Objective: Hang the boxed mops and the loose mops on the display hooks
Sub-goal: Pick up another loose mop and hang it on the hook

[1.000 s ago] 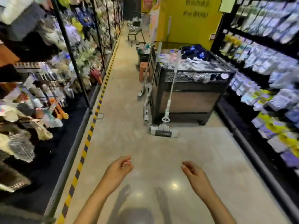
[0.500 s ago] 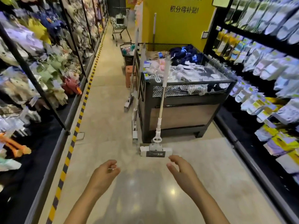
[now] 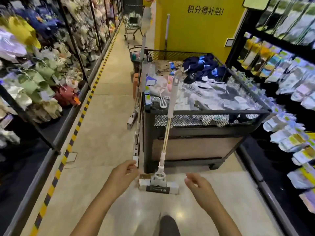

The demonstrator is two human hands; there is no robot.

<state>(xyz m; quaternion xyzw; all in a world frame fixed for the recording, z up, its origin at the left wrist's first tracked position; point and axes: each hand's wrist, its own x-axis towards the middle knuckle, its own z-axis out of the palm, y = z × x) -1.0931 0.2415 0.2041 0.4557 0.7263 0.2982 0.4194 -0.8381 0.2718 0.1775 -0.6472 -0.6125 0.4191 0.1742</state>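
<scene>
A loose sponge mop (image 3: 167, 126) leans upright against the front of a black mesh-topped bin (image 3: 196, 142) full of clothing, its head resting on the floor. Both hands reach toward it with nothing in them, the left hand (image 3: 121, 176) loosely curled just left of the mop head and the right hand (image 3: 200, 187) relaxed and spread just right of it. More mops (image 3: 137, 116) stand against the bin's left side.

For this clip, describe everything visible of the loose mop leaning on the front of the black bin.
The loose mop stands tilted, its flat white head on the floor with a dark labelled band along the front. A white plastic yoke joins the head to a metallic pole, which ends in a long pale grey grip with a hanging tab. The grip rests against the rim of the black mesh bin. Neither hand touches it.
</scene>
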